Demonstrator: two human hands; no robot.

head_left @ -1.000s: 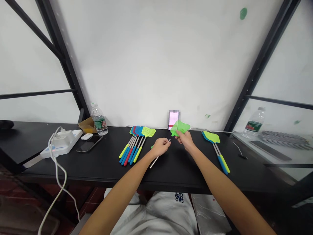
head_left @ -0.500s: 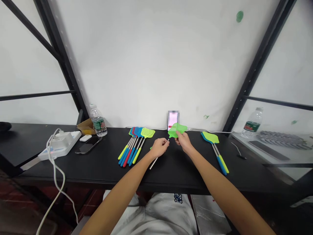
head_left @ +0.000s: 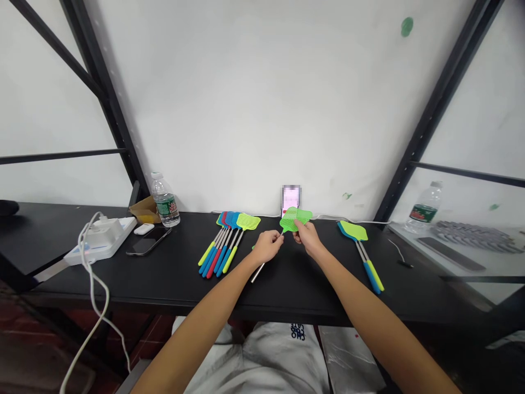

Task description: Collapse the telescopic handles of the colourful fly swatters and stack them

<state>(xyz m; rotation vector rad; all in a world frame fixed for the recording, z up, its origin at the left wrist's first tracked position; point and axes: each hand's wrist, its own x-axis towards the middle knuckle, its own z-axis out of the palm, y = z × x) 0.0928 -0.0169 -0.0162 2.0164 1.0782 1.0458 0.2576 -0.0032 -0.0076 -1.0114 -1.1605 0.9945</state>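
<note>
So the left hand's gripping a thin metal rod, and the right hand's pinching a green mesh swatter head over the black table.

The swatter head is bright green mesh; the rod is silver.

Both our bare forearms reach forward and inward, the left forearm and the right forearm slanting toward each other. Our left hand shows its back, its fingers curled into a close grip. Our right hand is just beside it, slightly farther forward, pinching between thumb and bent fingers. The hands are apart.
</note>
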